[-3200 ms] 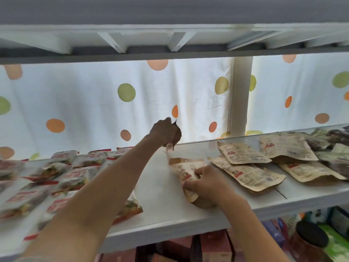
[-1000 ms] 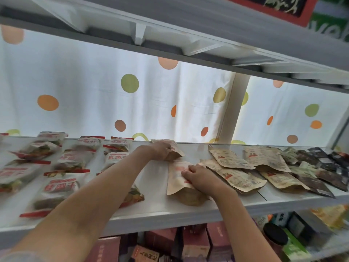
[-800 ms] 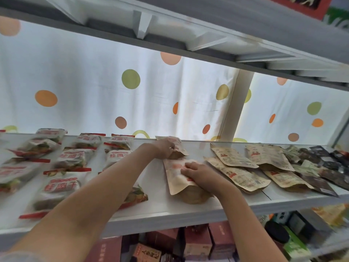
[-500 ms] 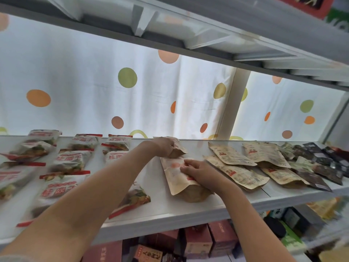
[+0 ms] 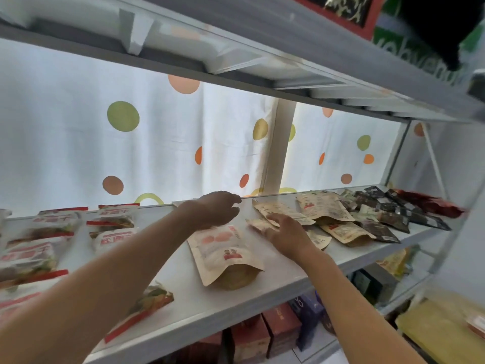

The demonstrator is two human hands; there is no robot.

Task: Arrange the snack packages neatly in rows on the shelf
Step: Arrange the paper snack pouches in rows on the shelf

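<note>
Your left hand [image 5: 215,210] spread, empty, above kraft pouch [image 5: 223,252] mid-shelf [image 5: 262,287] | right hand [image 5: 286,233] flat on right pouch pile [image 5: 322,211] | red-trimmed packets [image 5: 112,227] rowed left | dotted curtain [image 5: 131,143] behind

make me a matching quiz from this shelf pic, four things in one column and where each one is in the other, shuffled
Things:
1. kraft pouch with pink circles
2. dark packets
3. red-and-white snack bags
4. right hand

Places:
A. far right of the shelf
B. left part of the shelf
C. resting on a brown pouch right of centre
D. flat at centre, near the front edge

Pairs: 1-D, 2-A, 3-B, 4-C
</note>
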